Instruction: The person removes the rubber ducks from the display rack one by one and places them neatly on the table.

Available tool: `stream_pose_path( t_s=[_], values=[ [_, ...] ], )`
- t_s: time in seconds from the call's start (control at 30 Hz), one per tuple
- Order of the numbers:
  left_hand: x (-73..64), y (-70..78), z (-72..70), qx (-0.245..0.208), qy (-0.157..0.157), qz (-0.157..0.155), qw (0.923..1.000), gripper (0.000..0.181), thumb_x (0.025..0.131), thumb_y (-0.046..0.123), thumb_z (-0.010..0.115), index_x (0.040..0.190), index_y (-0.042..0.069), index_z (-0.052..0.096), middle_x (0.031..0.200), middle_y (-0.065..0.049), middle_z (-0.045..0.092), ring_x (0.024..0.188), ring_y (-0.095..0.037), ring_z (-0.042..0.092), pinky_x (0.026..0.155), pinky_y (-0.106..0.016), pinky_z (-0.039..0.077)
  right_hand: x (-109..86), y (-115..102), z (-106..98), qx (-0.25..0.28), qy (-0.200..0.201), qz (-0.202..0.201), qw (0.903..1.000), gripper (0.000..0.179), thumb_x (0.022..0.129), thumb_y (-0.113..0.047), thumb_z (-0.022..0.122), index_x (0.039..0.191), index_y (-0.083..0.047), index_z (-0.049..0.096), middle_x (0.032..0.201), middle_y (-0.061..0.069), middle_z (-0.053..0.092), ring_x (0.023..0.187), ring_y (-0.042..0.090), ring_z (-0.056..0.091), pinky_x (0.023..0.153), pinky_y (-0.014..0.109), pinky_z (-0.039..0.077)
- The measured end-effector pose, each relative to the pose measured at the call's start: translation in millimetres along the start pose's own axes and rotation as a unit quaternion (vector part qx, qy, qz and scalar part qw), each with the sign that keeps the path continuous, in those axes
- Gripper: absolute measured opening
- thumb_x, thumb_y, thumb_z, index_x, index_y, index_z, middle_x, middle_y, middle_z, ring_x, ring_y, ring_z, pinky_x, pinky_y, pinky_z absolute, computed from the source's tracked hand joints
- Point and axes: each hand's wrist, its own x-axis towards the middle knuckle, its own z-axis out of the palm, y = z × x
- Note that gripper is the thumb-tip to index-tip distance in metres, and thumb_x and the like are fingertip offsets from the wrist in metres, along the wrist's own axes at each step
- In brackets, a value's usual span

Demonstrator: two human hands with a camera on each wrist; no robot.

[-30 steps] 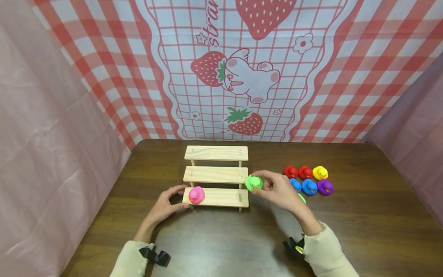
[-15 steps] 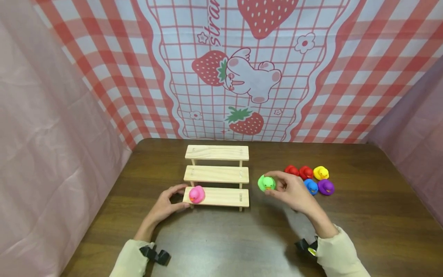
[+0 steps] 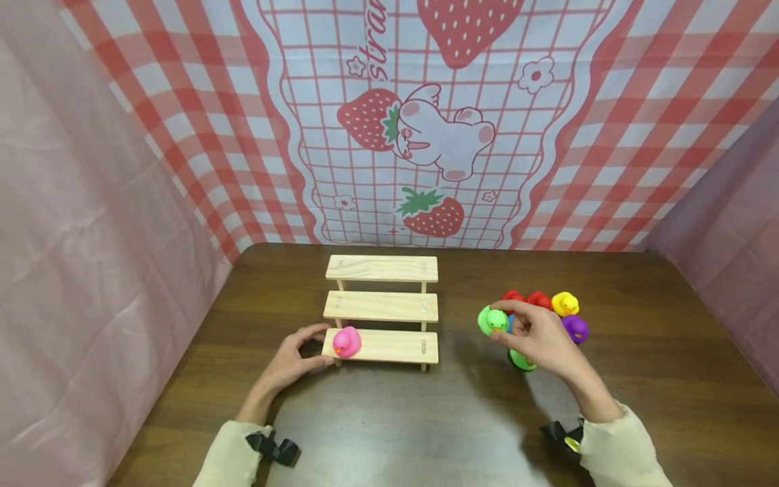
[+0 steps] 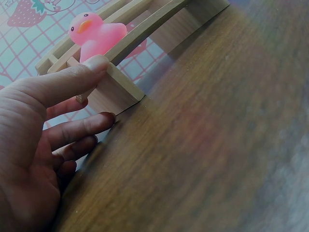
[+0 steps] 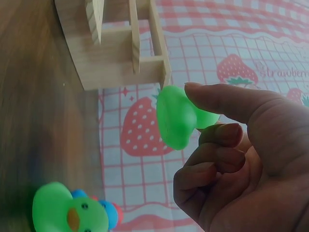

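A wooden three-step stand (image 3: 389, 346) stands on the table. On the left end of its lowest step sits a pink rubber duck (image 3: 347, 342). My left hand (image 3: 292, 358) holds that end of the step, with the thumb (image 4: 94, 65) on the plank's edge just below the duck. To the right of the stand, my right hand (image 3: 544, 338) pinches a light green rubber duck (image 5: 176, 118) between thumb and fingers, raised above the table. A second green duck (image 3: 522, 360) lies below this hand, partly covered by it.
Beyond the right hand are two red ducks (image 3: 539, 300), a yellow duck (image 3: 566, 304), a purple duck (image 3: 575, 329) and blue ones mostly hidden by the hand. A checked strawberry cloth (image 3: 438, 135) hangs behind the table (image 3: 389, 419); pink curtains hang at both sides.
My right hand has moved right with the green duck, from beside the stand's right end to the group of ducks. The left hand has stayed at the lowest step.
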Motion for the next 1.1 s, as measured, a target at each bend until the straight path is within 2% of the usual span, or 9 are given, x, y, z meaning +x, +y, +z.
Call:
stream_pose_path(
  t_s=[0.33,0.6,0.7,1.1],
  values=[
    [0.1,0.9,0.0,-0.005,-0.001,-0.010,0.9999,0.058,0.077,0.011,0.085,0.130,0.004,0.064,0.102,-0.010,0.075,0.107,-0.006,0.059,0.104,-0.031,0.042,-8.8,11.4,-12.2,-0.019,0.009,0.010,0.9997,0.040,0.080,-0.013,0.083,0.116,-0.004,0.068,0.060,-0.005,0.044,0.052,0.002,0.039,0.046,0.022,0.033],
    [-0.2,1.7,-0.3,-0.002,-0.002,-0.002,1.0000,0.058,0.077,0.011,0.085,0.130,0.003,0.063,0.102,-0.010,0.075,0.107,-0.007,0.060,0.103,-0.031,0.043,-16.5,20.5,-23.9,-0.051,0.013,0.031,0.9981,0.039,0.081,-0.019,0.083,0.116,-0.010,0.069,0.059,-0.007,0.042,0.053,0.002,0.040,0.051,0.023,0.034],
    [-0.3,1.4,-0.1,-0.005,-0.002,0.001,1.0000,0.058,0.077,0.010,0.085,0.130,0.002,0.063,0.102,-0.011,0.075,0.107,-0.007,0.060,0.103,-0.030,0.043,-20.0,25.4,-27.6,-0.052,0.014,0.036,0.9979,0.040,0.082,-0.020,0.083,0.117,-0.008,0.068,0.058,-0.008,0.041,0.052,0.002,0.038,0.049,0.023,0.033],
    [-0.2,0.3,-0.4,0.001,-0.002,0.002,1.0000,0.058,0.077,0.010,0.085,0.130,0.002,0.063,0.102,-0.010,0.075,0.106,-0.007,0.060,0.103,-0.032,0.043,-29.9,45.4,-36.3,-0.070,0.033,0.028,0.9966,0.040,0.080,-0.017,0.084,0.116,-0.006,0.069,0.059,-0.009,0.043,0.053,0.000,0.039,0.051,0.023,0.031]
  ],
)
